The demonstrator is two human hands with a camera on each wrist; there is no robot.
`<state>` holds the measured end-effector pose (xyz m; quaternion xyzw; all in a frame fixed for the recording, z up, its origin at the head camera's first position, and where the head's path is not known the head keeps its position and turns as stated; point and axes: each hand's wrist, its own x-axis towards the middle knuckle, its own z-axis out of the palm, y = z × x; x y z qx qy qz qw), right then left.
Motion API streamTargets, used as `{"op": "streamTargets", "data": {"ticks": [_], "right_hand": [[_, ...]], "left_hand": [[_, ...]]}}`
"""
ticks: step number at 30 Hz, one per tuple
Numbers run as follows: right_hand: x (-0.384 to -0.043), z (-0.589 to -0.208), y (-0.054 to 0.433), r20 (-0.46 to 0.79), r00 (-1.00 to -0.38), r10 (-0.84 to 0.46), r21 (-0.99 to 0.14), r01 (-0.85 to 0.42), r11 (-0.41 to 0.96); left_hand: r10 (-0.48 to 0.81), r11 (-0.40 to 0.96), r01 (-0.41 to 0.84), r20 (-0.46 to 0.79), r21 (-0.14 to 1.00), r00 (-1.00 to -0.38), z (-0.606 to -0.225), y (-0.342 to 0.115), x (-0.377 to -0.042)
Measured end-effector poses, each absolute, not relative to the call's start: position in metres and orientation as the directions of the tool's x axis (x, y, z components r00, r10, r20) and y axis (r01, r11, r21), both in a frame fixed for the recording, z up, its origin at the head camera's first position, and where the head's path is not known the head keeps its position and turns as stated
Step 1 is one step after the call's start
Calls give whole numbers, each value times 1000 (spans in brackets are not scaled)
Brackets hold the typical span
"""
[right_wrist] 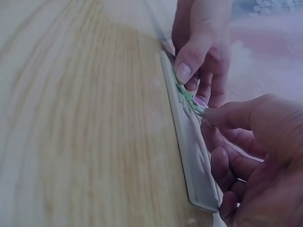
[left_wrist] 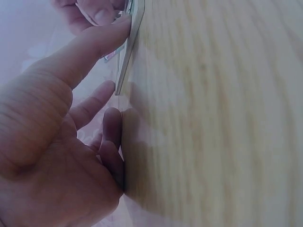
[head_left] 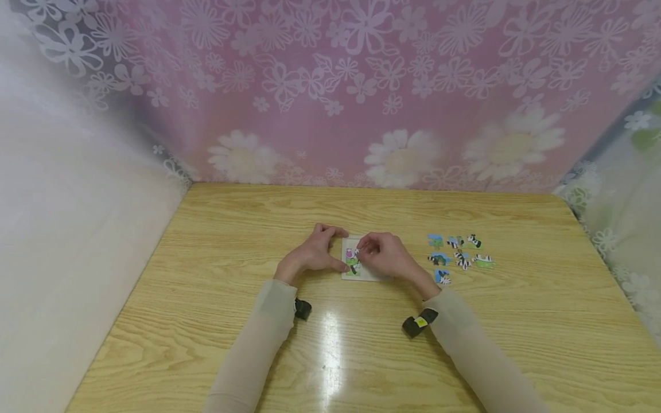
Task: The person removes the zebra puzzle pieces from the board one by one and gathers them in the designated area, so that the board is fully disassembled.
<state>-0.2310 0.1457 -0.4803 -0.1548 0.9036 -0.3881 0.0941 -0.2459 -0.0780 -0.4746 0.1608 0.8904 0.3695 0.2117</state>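
Observation:
A small light puzzle board (head_left: pixel 372 275) lies on the table with a few coloured pieces (head_left: pixel 353 268) at its left side. My left hand (head_left: pixel 316 251) stands at the board's left end, its thumb resting on the near corner and a fingertip at the far one. Thumb and forefinger of my right hand (head_left: pixel 386 253) pinch a small puzzle piece (head_left: pixel 357 252) over the board, beside the placed pieces. In the right wrist view the held puzzle piece (right_wrist: pixel 200 110) is mostly covered by the fingertips, close against the green and pink pieces.
To the board's right lie several loose puzzle pieces (head_left: pixel 462 259) with blue, green and black-and-white printing. The wooden table (head_left: pixel 232 229) meets a pink flowered curtain (head_left: pixel 310 115) at the back. Black straps with small devices sit on both wrists.

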Motion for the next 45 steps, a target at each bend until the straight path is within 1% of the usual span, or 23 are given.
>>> {"op": "streamTargets", "data": {"ticks": [4,7,13,22,28,34,38,45], "right_hand": [[-230,-480,151,-52,-940,-338,-783,-172,598],[-229,-477,157,-31,-944,-327,-814,-166,557],[-223,-468,172,-12,-951,-309,-833,-161,529],[-213,-462,208,54,-953,-300,-819,-214,533],[-204,-455,235,57,-956,-288,-802,-216,557],[-193,-452,262,69,-954,-292,-779,-234,581],[-186,-451,276,59,-956,-289,-784,-223,579],[-175,-450,292,18,-965,-262,-768,-181,614]], "left_hand": [[446,668,124,-261,734,-856,-475,-78,-247],[452,662,128,-257,738,-854,-477,-79,-248],[479,644,148,-245,751,-843,-480,-82,-250],[531,600,160,-240,784,-812,-485,-91,-251],[551,584,168,-236,794,-800,-483,-91,-250],[550,586,166,-238,793,-801,-484,-90,-250],[548,591,167,-240,789,-801,-484,-90,-250],[544,600,176,-237,781,-805,-483,-91,-250]]}}
